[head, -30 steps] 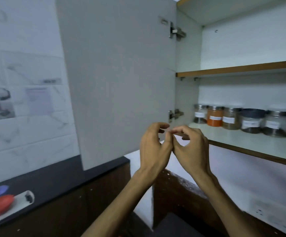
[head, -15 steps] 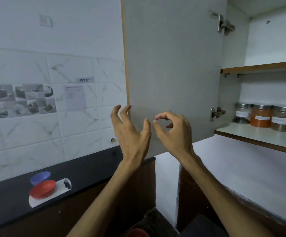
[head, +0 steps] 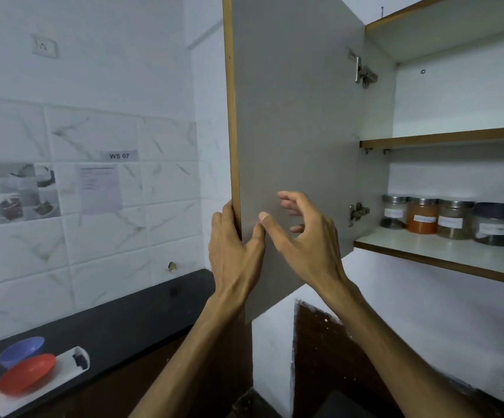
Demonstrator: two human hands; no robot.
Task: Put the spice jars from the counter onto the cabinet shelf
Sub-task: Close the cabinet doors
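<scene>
Several labelled spice jars (head: 453, 219) stand in a row on the lower cabinet shelf (head: 443, 254) at the right; one holds orange powder (head: 422, 219). The grey cabinet door (head: 296, 122) hangs open in the middle of the view. My left hand (head: 234, 251) grips the door's free edge, fingers wrapped behind it and thumb on the inner face. My right hand (head: 302, 236) hovers just in front of the door's inner face, fingers spread and curled, holding nothing.
A black counter (head: 118, 315) runs along the tiled wall at the lower left, with a blue bowl (head: 21, 351) and a red bowl (head: 27, 374) on a white board (head: 72, 362). An upper shelf (head: 443, 137) is bare. A wall socket (head: 44, 46) sits high up.
The view swung left, away from the shelf. My left hand reached up and took hold of the door's edge. My right hand parted from the left and rose toward the door.
</scene>
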